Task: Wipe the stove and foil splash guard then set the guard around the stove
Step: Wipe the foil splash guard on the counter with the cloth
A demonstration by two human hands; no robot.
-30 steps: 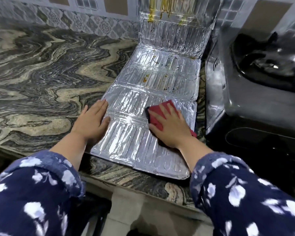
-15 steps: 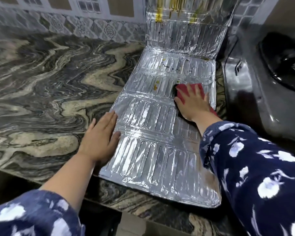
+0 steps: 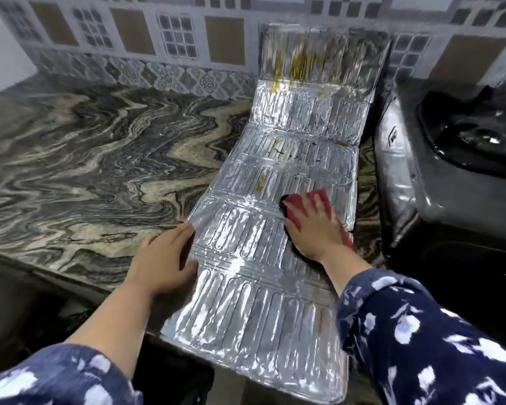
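A ribbed foil splash guard (image 3: 246, 252) lies unfolded along the marble counter, its far panel propped up against the tiled wall and streaked with yellow grease. My right hand (image 3: 313, 229) presses a red cloth (image 3: 319, 197) flat on the guard's right side, near its middle fold. At the guard's left edge my left hand (image 3: 167, 258) lies flat, fingers spread, holding the foil down. The grey stove (image 3: 450, 206) with its black burner stands to the right of the guard.
The marble counter (image 3: 85, 176) stretches to the left of the guard. Its front edge runs under my forearms, and the guard's near end overhangs it. A patterned tiled wall (image 3: 158, 48) closes the back. Brown specks dot the guard's middle panels.
My right hand has pushed the red cloth away from me, from the near panels up to the middle fold. The left hand has stayed at the guard's left edge.
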